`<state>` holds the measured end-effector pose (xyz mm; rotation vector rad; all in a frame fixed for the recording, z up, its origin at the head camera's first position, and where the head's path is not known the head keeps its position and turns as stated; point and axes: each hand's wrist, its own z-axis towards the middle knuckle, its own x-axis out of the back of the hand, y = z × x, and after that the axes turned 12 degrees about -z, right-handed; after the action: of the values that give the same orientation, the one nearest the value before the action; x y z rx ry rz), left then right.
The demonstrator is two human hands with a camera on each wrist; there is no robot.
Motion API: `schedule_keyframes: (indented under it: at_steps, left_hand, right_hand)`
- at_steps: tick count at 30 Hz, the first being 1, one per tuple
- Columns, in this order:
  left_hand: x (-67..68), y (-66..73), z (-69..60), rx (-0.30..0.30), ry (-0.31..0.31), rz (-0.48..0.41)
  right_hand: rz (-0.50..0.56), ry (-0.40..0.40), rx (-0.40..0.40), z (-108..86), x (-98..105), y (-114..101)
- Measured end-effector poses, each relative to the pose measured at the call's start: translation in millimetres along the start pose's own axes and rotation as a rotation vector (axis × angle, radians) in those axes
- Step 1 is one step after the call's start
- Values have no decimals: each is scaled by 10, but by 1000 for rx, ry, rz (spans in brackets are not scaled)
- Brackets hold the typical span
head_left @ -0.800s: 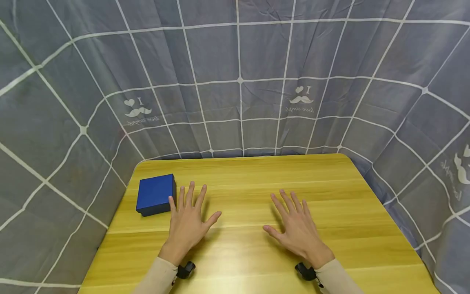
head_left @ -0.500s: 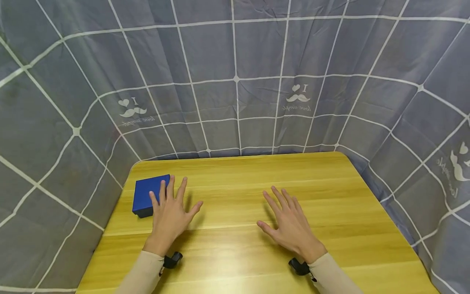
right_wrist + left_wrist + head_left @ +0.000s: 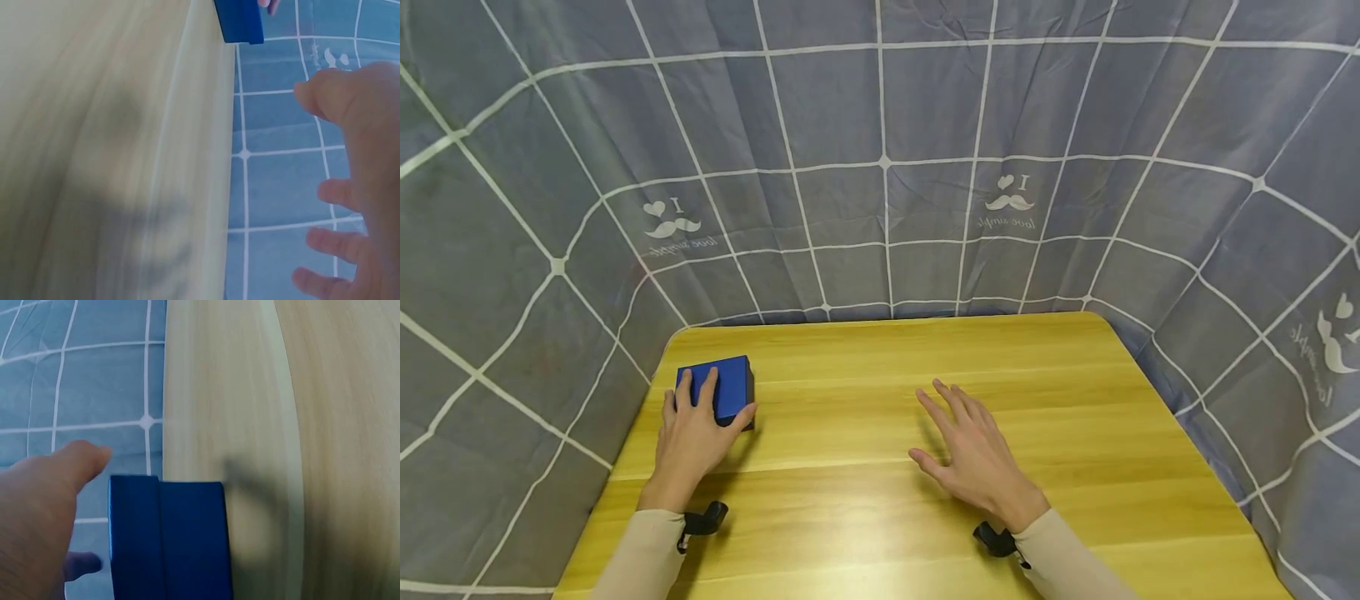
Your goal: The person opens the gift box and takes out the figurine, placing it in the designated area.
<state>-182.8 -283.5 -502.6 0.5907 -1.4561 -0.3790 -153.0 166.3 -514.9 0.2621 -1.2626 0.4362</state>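
A blue box [image 3: 730, 382] with a lid lies on the table's left side. Over its near left part reaches my left hand [image 3: 689, 446], fingers spread and slightly bent, the thumb by the box's near right corner. In the left wrist view the thumb [image 3: 78, 464] appears apart from the box [image 3: 169, 540]; whether other fingertips touch it cannot be told. My right hand [image 3: 977, 458] hovers over the table's right half, fingers spread and loosely bent, holding nothing. In the right wrist view its fingers [image 3: 328, 234] show beyond the table edge, against the curtain.
The wooden table [image 3: 850, 517] has a yellow grain and rounded far corners. A grey curtain [image 3: 850, 200] with white grid lines surrounds its back and sides. Each wrist carries a small black camera [image 3: 703, 521].
My left hand has moved left, from beside the box to over it, its fingers bending a little. My right hand has drifted slightly left. The box stays in place.
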Motion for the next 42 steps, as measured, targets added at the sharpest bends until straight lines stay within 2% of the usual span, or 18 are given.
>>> schedule_keyframes:
  at_steps: [4, 7, 12, 17, 24, 31, 37, 42]
  left_hand:
    - [25, -71, -5, 21, -24, 0]
    - [25, -82, -19, 25, -19, 0]
    - [11, -39, -47, 23, -24, 7]
    - [26, 7, -65, 16, -40, -2]
    - [6, 30, -107, -52, -29, 10]
    - [-69, 136, -159, -139, -25, 18]
    - [-128, 227, -256, -179, -39, 49]
    - [-220, 351, -271, -214, -76, 52]
  right_hand:
    - [-1, 14, 21, 77, -15, -65]
    - [-2, 22, 45, 142, -16, -121]
    - [18, 9, 83, 244, -14, -224]
    - [43, -28, 138, 444, -40, -369]
    - [96, -49, 218, 724, -90, -644]
    - [126, -58, 255, 924, -182, -840]
    - [153, -96, 282, 1029, -277, -959]
    - [160, -133, 280, 1078, -326, -983]
